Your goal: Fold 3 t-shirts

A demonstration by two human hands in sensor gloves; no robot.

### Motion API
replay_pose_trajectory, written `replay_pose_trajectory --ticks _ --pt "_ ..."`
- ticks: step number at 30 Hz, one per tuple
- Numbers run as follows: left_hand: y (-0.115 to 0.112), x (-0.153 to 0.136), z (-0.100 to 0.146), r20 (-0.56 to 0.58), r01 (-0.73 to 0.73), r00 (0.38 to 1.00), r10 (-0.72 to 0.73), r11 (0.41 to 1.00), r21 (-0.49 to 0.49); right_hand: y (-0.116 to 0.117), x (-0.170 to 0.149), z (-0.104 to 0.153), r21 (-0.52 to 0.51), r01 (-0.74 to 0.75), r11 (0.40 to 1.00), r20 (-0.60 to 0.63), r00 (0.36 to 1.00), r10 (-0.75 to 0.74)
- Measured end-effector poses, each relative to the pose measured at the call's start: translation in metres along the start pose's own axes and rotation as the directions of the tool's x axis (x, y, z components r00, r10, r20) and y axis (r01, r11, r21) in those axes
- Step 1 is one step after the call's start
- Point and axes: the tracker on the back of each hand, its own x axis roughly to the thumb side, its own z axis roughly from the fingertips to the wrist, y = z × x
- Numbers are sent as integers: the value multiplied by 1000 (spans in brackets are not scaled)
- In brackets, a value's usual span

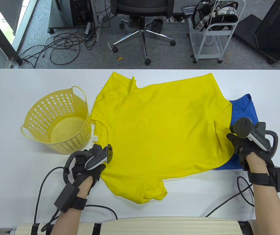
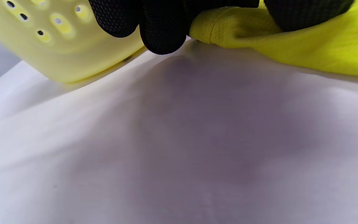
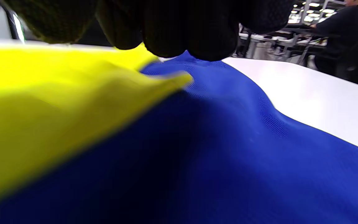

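Yellow t-shirt (image 1: 159, 127) lies between both grips, edges pinched.

no readable text anywhere

Grey carpet (image 1: 169, 55) covers the floor beyond the white bench (image 1: 12, 80). On it stand a black office chair (image 1: 143, 9) on a chrome 5-star base, a white wire trolley (image 1: 212, 36) and dark equipment cabinets (image 1: 274, 29). Loose black cables (image 1: 61, 47) trail near a bright window strip (image 1: 19, 14).
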Motion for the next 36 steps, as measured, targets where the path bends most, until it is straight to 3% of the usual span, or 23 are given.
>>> replay_pose_trajectory --ticks 3,8,14,19,23,31,34,36 --pt "-5 -9 -2 -17 -55 998 55 998 5 16 1 -10 90 -92 992 -41 994 96" --pt "-7 -16 -6 -51 -84 995 85 996 16 29 3 -11 100 -103 990 -21 994 105" --pt "-8 -15 -6 -57 -88 994 89 996 28 22 9 -1 -45 -160 986 -3 987 160" --pt "-8 -15 -6 -63 -89 994 90 996 22 7 0 11 -66 -176 982 -36 984 174" --pt "-9 -16 -6 -64 -94 993 95 995 19 2 -17 24 13 -213 977 -65 975 214" --pt "-9 -16 -6 -68 -96 993 97 995 20 25 -47 37 177 -210 962 -102 968 230" --pt "-9 -17 -6 -71 -92 993 93 995 23 17 -55 40 71 -216 974 -152 963 224" --pt "-9 -18 -6 -78 -95 992 96 995 18 8 -56 40 -12 -150 989 -152 977 146"
